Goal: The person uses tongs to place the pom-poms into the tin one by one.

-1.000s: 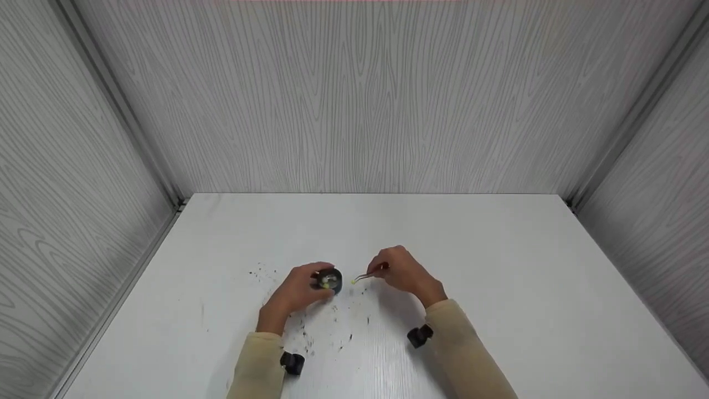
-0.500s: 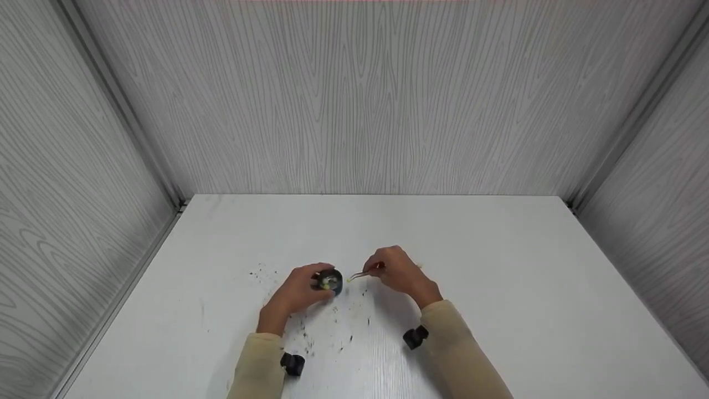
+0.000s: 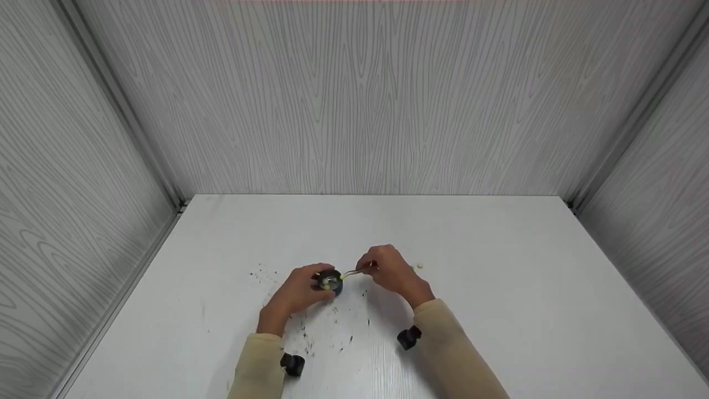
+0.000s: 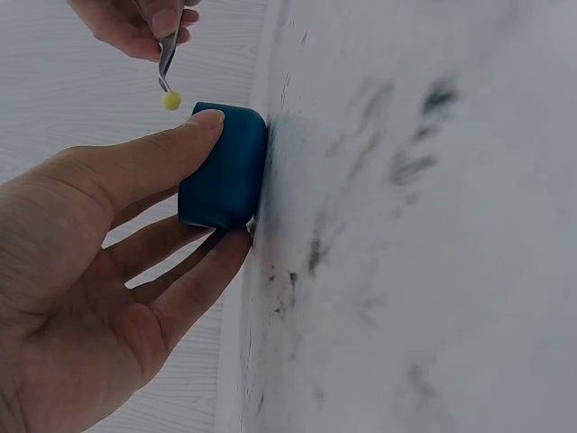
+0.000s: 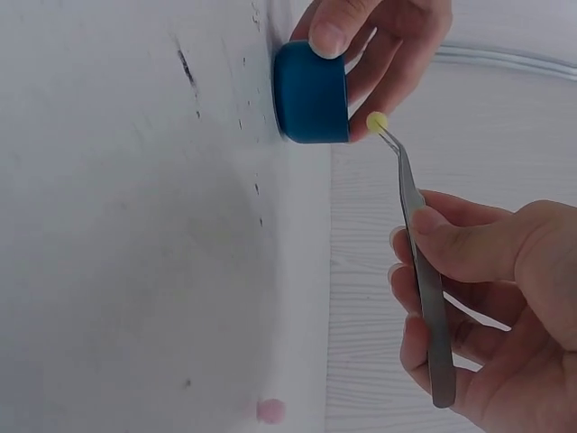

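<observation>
My left hand [image 3: 299,288] grips a small blue cup [image 4: 230,171] that stands upright on the table, thumb on one side and fingers on the other. Inside the cup, small pale and yellow bits show in the head view. Bent-tip metal tweezers [image 5: 429,298] are held in my right hand [image 3: 390,271], between thumb and fingers. A little yellow ball [image 5: 377,123] is pinched at their tips, just above and beside the cup's rim, as the left wrist view also shows. The cup's inside is hidden in both wrist views.
On the white table [image 3: 498,266], a tiny pale ball [image 3: 420,266] lies beyond my right wrist. The right wrist view has a pink ball [image 5: 270,411] on the tabletop. Dark smudges [image 3: 304,334] mark the surface near the cup. Grey wood-grain panels [image 3: 354,100] enclose the back and sides.
My right hand has moved left, bringing the tweezers and the yellow ball to the cup's rim. A pale ball behind that hand has come into sight. My left hand and the cup stay put.
</observation>
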`<state>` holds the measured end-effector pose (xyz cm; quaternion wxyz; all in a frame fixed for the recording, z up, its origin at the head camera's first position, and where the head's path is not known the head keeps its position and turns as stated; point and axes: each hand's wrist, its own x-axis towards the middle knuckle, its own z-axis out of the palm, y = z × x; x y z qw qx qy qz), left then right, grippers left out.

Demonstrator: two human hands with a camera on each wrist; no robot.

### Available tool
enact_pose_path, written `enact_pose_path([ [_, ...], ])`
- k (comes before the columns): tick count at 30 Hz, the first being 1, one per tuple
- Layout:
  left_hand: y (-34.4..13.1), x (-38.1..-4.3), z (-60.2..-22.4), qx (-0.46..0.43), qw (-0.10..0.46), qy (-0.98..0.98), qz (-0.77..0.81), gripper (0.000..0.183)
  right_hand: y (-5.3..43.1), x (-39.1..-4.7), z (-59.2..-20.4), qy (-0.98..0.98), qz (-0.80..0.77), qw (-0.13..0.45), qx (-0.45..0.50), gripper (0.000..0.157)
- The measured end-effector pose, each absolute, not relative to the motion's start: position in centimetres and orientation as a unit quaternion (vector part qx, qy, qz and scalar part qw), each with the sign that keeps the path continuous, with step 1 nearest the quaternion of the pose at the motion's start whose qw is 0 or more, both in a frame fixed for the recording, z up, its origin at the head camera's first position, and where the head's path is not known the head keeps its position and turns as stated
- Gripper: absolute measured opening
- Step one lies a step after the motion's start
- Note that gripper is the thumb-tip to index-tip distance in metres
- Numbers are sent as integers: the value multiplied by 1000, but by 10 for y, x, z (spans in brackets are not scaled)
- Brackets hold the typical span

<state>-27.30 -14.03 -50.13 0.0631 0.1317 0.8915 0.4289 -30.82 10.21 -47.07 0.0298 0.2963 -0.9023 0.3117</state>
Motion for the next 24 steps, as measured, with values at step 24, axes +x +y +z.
enact_pose_path([
  [24,-143,-274,-502,155,54,886,433,57,79,-307,-480,-912,301,60,273,16],
])
